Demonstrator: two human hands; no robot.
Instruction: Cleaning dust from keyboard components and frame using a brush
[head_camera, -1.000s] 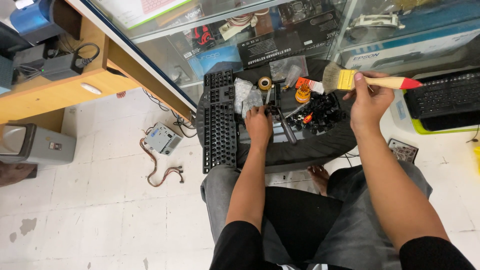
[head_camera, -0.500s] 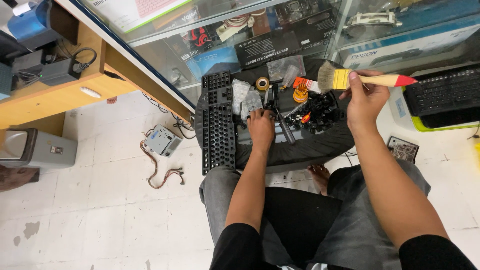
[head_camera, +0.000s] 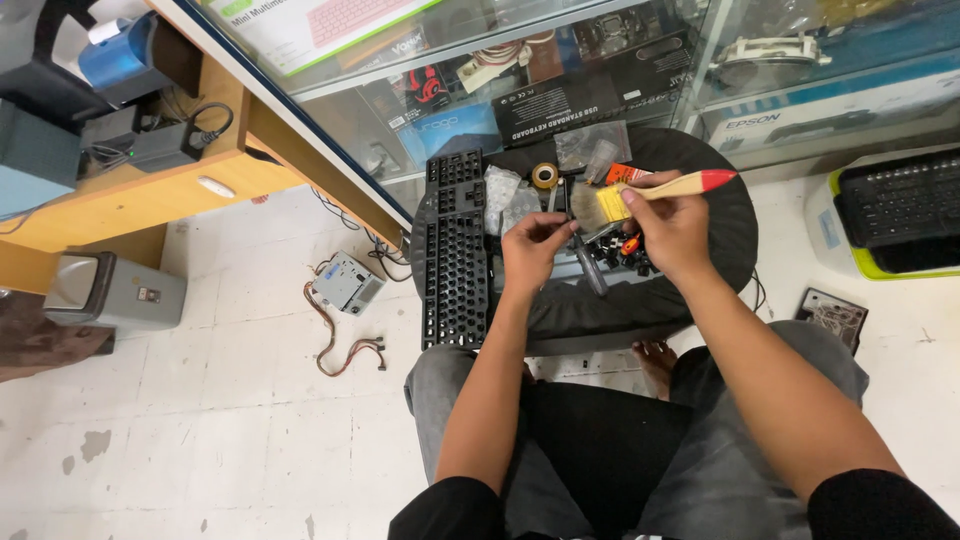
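My right hand grips a flat paintbrush with a pale wooden handle and a red tip, held level above a round black stool top. My left hand is raised beside it, with its fingertips pinched on a small dark piece, seemingly a keycap, right at the bristles. Below the hands lie a heap of black keycaps and a grey tool. A black keyboard without its keycaps lies along the stool's left side.
A tape roll and clear plastic bags sit at the stool's far side, against a glass display case. A grey box with cables and a bin are on the floor at left. Another keyboard is at right.
My left hand has lifted off the keycap heap and come up to the bristles. My right hand has brought the brush down and to the left, towards it.
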